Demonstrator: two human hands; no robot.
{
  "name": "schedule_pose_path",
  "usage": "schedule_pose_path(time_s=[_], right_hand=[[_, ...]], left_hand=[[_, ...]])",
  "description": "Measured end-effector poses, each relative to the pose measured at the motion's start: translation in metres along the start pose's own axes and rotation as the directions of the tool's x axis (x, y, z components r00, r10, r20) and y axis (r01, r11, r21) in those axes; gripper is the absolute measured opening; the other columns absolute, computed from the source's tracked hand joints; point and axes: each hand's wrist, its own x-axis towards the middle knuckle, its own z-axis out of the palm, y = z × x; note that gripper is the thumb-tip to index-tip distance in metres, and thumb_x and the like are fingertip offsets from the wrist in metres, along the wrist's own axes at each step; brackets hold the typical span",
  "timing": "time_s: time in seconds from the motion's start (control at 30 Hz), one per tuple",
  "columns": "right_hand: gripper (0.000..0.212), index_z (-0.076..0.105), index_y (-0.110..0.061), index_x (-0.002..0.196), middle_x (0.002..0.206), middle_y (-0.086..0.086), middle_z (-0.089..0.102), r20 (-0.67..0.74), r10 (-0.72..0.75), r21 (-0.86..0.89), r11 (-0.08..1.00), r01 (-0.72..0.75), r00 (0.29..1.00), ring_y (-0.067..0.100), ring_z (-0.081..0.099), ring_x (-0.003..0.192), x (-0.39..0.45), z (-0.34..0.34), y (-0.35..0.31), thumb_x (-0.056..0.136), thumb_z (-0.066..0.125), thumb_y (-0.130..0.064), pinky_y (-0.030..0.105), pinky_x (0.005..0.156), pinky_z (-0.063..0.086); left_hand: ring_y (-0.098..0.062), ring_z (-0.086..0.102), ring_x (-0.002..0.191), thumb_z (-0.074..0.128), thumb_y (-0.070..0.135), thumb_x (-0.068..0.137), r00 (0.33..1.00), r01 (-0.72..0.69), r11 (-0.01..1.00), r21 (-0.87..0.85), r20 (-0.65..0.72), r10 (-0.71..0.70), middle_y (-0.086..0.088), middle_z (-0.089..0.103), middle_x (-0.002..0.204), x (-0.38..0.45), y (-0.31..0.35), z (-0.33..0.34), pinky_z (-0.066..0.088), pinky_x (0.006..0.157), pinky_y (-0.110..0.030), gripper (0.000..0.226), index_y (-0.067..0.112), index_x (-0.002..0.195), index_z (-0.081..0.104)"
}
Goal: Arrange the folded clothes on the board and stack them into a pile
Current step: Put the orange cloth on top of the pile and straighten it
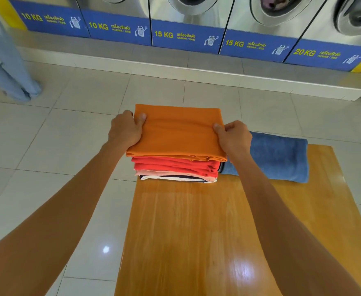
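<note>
A folded orange cloth [179,131] lies on top of a pile at the far left of the wooden board [196,231]. Under it sit folded red clothes [175,166], a pink piece [166,173] and a white and dark striped piece [175,178]. My left hand [126,130] grips the orange cloth's left edge, thumb on top. My right hand [234,137] grips its right edge the same way. A folded blue towel [280,157] lies on the board just right of the pile, behind my right hand.
A row of washing machines [188,20] with blue labels stands on a raised step [175,63] across the tiled floor. A person's light blue trouser legs [6,67] stand at the far left. The board's near half shows glossy bare wood.
</note>
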Motion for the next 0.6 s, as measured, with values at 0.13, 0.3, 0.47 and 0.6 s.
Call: schedule_pose_path(time_s=[0.13, 0.3, 0.47, 0.6], right_hand=[[0.014, 0.063, -0.014, 0.108, 0.106, 0.003, 0.066, -0.280, -0.289, -0.161, 0.954, 0.252, 0.915, 0.022, 0.059, 0.092, -0.014, 0.005, -0.023, 0.096, 0.056, -0.017, 0.038, 0.072, 0.050], [0.040, 0.053, -0.015, 0.140, 0.156, 0.006, 0.042, 0.064, -0.558, -0.334, 0.769, 0.545, 0.827, 0.027, 0.030, 0.148, -0.023, 0.055, -0.060, 0.104, 0.040, -0.025, 0.048, 0.118, 0.028], [0.062, 0.006, -0.031, 0.160, 0.169, 0.000, -0.001, 0.323, -0.341, -0.514, 0.720, 0.466, 0.883, 0.020, -0.006, 0.155, -0.022, 0.061, -0.015, 0.103, 0.012, -0.055, 0.049, 0.124, -0.006], [0.070, -0.006, -0.026, 0.160, 0.168, -0.004, -0.013, 0.257, -0.177, -0.554, 0.778, 0.295, 0.950, 0.023, -0.015, 0.154, -0.022, 0.049, 0.006, 0.101, 0.012, -0.059, 0.060, 0.121, -0.007]], left_hand=[[-0.036, 0.031, 0.142, 0.032, 0.031, 0.105, 0.938, -0.257, 0.953, 0.160, -0.195, 0.286, -0.018, 0.043, 0.148, -0.001, 0.019, -0.006, 0.028, 0.114, -0.051, 0.047, 0.004, 0.139, 0.047], [-0.027, 0.000, 0.152, 0.021, 0.039, 0.105, 0.859, -0.508, 0.818, 0.270, 0.091, 0.503, -0.008, 0.012, 0.164, -0.017, 0.048, 0.023, 0.001, 0.120, -0.054, 0.052, 0.019, 0.152, 0.029], [-0.022, -0.011, 0.151, 0.008, 0.059, 0.098, 0.854, -0.520, 0.803, 0.292, 0.166, 0.493, 0.000, -0.008, 0.165, -0.016, 0.016, 0.046, -0.002, 0.121, -0.052, 0.064, 0.032, 0.157, 0.003], [-0.021, -0.019, 0.150, 0.006, 0.065, 0.095, 0.837, -0.547, 0.785, 0.290, 0.192, 0.512, 0.003, -0.017, 0.163, -0.015, 0.014, 0.046, -0.008, 0.119, -0.054, 0.066, 0.039, 0.155, -0.005]])
